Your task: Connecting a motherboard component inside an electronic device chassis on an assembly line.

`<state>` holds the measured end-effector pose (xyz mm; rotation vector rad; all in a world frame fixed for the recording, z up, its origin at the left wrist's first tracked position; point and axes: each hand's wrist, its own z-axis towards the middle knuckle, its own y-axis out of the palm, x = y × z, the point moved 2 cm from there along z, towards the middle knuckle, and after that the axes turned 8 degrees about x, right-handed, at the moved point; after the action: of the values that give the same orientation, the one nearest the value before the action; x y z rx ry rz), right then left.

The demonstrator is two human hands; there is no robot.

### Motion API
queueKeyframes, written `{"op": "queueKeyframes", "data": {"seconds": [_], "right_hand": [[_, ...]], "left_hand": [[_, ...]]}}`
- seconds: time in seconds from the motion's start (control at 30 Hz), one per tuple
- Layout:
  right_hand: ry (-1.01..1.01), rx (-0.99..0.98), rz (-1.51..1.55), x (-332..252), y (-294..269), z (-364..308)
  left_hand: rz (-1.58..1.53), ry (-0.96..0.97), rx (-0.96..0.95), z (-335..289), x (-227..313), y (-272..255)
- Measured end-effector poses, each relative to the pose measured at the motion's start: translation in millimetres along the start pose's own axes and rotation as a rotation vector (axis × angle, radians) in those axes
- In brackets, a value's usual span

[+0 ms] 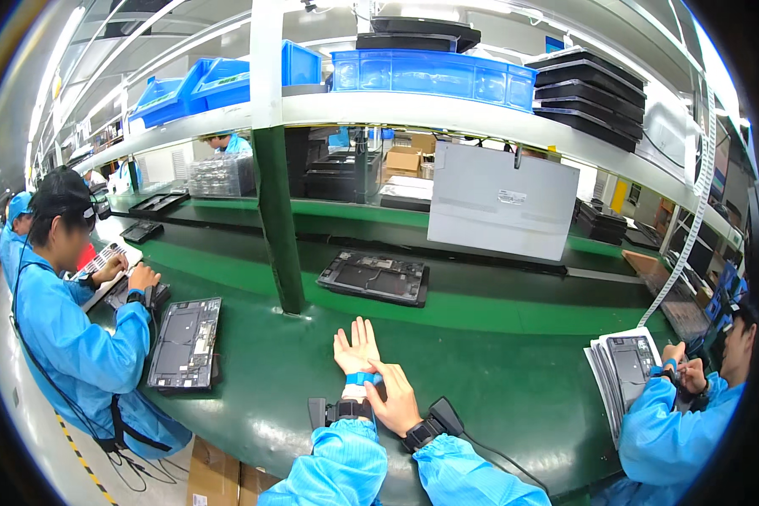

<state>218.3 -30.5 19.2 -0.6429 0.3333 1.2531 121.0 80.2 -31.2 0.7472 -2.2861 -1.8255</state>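
Note:
My left hand [357,345] is held out over the green bench, palm up, its fingers spread and nothing in it. A blue wrist strap [358,379] goes round my left wrist, just above a black band. My right hand [394,399] reaches across to that wrist, with its thumb and fingertips at the strap's right side. The fingertips partly hide the strap's edge. Both my sleeves are light blue, and a black band with a small box sits on each wrist.
An opened tablet-like device [374,277] lies ahead near a green post [278,219]. Another opened device [185,344] lies left. Co-workers in blue work at both sides. A white board [503,201] hangs beneath a shelf holding blue bins [433,78] and black trays [589,99].

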Motion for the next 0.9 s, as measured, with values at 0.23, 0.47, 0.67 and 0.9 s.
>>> {"op": "queueKeyframes", "data": {"seconds": [0.23,0.47,0.67,0.9], "right_hand": [[0.129,0.032,0.042,18.6,2.8,9.1],[0.117,0.028,0.109,35.0,12.1,26.3],[0.185,0.063,0.054,47.1,11.2,34.8],[0.221,0.079,0.07,54.2,15.7,41.2]], "left_hand": [[-0.057,0.0,-0.022,19.8,-4.9,4.5],[0.064,0.034,-0.061,35.8,-6.4,22.1],[0.134,-0.051,0.026,51.7,-23.7,20.0],[0.324,-0.152,0.021,62.6,-27.9,13.5]]}}
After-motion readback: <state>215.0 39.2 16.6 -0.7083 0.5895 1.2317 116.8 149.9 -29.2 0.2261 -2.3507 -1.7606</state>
